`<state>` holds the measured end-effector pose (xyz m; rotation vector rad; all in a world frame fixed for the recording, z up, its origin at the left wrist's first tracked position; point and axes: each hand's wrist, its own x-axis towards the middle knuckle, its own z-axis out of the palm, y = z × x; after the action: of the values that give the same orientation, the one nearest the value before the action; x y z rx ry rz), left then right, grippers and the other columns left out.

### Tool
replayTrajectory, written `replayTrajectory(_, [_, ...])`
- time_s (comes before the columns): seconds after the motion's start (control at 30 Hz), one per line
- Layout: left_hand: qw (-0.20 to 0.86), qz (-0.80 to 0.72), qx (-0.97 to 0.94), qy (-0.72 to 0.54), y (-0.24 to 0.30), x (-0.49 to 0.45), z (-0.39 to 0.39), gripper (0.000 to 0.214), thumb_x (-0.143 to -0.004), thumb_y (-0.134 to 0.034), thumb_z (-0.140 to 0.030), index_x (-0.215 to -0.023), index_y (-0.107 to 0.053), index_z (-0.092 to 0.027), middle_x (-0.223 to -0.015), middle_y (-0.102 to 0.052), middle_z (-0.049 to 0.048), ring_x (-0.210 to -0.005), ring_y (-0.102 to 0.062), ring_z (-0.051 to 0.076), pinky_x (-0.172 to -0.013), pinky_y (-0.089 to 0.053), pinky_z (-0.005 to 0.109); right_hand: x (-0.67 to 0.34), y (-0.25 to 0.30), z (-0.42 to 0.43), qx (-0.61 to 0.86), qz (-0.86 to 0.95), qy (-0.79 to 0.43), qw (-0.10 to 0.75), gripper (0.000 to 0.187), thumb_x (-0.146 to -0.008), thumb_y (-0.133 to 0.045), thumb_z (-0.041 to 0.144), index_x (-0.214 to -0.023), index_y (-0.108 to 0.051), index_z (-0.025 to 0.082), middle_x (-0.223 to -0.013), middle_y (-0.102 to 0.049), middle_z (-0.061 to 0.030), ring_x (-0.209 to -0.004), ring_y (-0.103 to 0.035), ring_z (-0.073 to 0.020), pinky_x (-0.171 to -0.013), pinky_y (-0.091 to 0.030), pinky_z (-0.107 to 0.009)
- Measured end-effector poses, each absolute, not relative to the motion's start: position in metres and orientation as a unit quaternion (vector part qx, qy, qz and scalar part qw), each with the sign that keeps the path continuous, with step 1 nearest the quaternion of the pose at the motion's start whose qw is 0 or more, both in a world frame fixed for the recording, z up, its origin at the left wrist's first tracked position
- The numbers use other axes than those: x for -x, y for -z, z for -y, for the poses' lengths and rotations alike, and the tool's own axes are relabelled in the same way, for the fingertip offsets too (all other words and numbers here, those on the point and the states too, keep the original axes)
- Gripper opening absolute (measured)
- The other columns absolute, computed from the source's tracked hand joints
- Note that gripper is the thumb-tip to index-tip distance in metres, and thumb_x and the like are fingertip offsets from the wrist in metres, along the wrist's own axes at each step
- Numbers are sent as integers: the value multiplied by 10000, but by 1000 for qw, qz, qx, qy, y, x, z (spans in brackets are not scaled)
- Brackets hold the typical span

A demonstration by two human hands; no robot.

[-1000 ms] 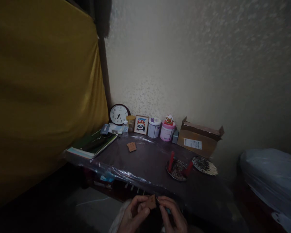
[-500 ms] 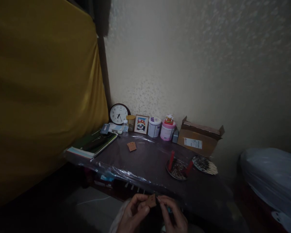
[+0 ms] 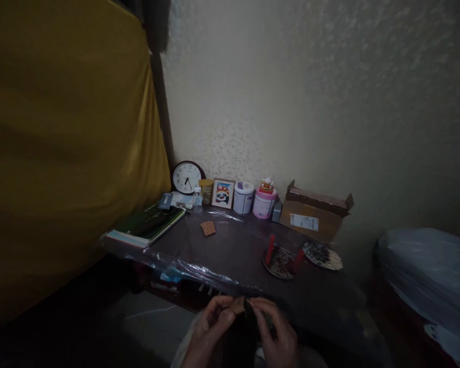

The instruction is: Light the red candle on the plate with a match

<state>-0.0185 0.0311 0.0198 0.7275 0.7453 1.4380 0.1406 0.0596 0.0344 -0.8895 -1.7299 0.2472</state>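
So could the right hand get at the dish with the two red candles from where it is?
Probably yes: the right hand is near the table's front edge, and nothing stands between it and the dish.

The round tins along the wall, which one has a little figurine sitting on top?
The pink tin, next to the cardboard box. The white tin beside it and the gold-lidded jar have bare lids.

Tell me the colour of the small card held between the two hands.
Brown, like the card on the table; the held card shows in the dim head view.
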Motion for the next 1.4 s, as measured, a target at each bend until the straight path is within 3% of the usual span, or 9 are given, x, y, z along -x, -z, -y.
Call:
replayTrajectory(0.6, [651,-278,-210,-675,-47,9,-36,231,-757,-688,-222,-979,-626,-201,-912,-741,56,-857,-679,212,-834,-494,343,-140,-69,-50,406,700,-47,586,129,-913,-515,207,-901,-634,254,-872,-701,-20,-814,-679,-138,-750,-549,-226])
replayTrajectory(0.73, [646,-282,-212,-677,-49,7,-37,243,-743,-704,-217,-974,-630,-197,-936,-750,70,-936,-679,230,-864,-486,334,-140,-49,-62,371,740,-2,560,184,-927,-481,286,-941,-663,259,-868,-729,-40,-795,-695,-169,-719,-568,-271])
replayTrajectory(0.8, [644,-273,-221,-679,-47,6,-38,265,-741,-706,-225,-992,-627,-197,-961,-752,78,-972,-673,238,-902,-471,345,-144,-30,-80,393,748,-3,535,234,-936,-452,312,-866,-665,246,-801,-733,-31,-735,-700,-172,-678,-570,-277])
replayTrajectory(0.93, [644,-273,-233,-675,-40,6,-39,257,-752,-694,-229,-996,-621,-199,-1000,-756,96,-978,-675,242,-899,-478,356,-155,-12,-105,479,654,-71,581,194,-910,-499,322,-840,-645,215,-789,-718,-25,-736,-689,-160,-690,-554,-261])
replayTrajectory(1.1, [649,-273,-207,-679,-34,5,-41,235,-743,-701,-210,-965,-625,-188,-1010,-758,117,-973,-683,247,-858,-503,343,-154,-28,-95,429,619,-152,640,103,-843,-597,270,-766,-638,216,-824,-710,-23,-763,-691,-157,-740,-555,-268])
replayTrajectory(1.27, [654,-271,-208,-675,-31,5,-41,212,-755,-690,-205,-959,-630,-200,-942,-758,75,-908,-690,225,-835,-506,328,-141,-34,-80,423,590,-257,638,97,-822,-628,266,-747,-655,212,-806,-726,-24,-748,-707,-163,-737,-575,-273])
replayTrajectory(1.4, [646,-278,-202,-682,-33,6,-40,218,-732,-713,-208,-939,-645,-192,-922,-760,68,-879,-689,213,-834,-499,314,-134,-35,-72,411,562,-355,624,100,-799,-663,272,-873,-668,205,-889,-744,-43,-806,-725,-183,-748,-591,-276])
